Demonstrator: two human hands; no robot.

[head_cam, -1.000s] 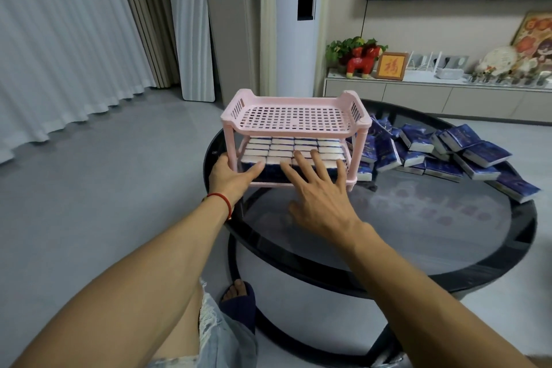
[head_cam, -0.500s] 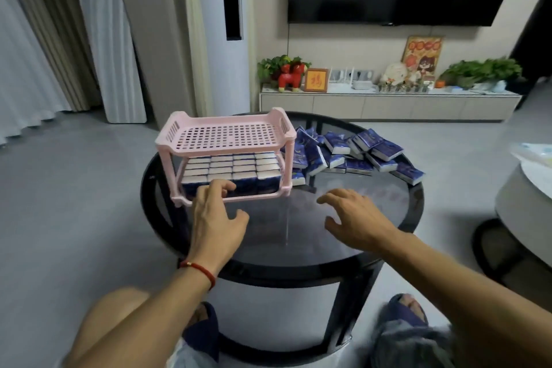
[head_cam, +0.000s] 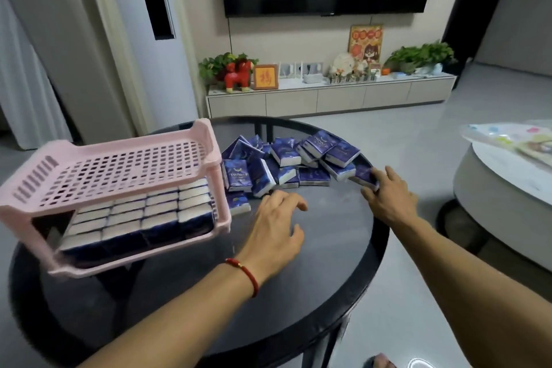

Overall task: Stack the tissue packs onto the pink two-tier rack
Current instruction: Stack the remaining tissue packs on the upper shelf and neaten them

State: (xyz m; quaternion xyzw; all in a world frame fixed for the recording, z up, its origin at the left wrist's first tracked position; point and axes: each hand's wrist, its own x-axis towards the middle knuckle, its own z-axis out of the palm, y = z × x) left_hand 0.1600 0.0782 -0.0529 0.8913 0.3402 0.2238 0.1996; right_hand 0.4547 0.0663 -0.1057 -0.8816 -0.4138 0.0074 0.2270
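Note:
The pink two-tier rack (head_cam: 119, 170) stands on the left of the round black glass table (head_cam: 328, 251). Its top tier is bare. The lower tier is filled with rows of tissue packs (head_cam: 143, 218). To the right of the rack lies a loose pile of dark blue tissue packs (head_cam: 283, 164). My left hand (head_cam: 274, 227) hovers over the glass just in front of the pile, fingers loosely spread, holding nothing. My right hand (head_cam: 388, 200) is at the pile's right end, near the table's edge. Its fingers and thumb close round one tissue pack (head_cam: 363, 175).
A second round white table (head_cam: 493, 206) stands close on the right, with a plastic bag (head_cam: 507, 136) on it. A low TV cabinet (head_cam: 328, 98) with ornaments and plants runs along the back wall. Grey floor surrounds both tables.
Both hands have left the rack's front and moved right toward the loose pile. My right hand has reached the outermost pack and taken hold of it. My view has swung right.

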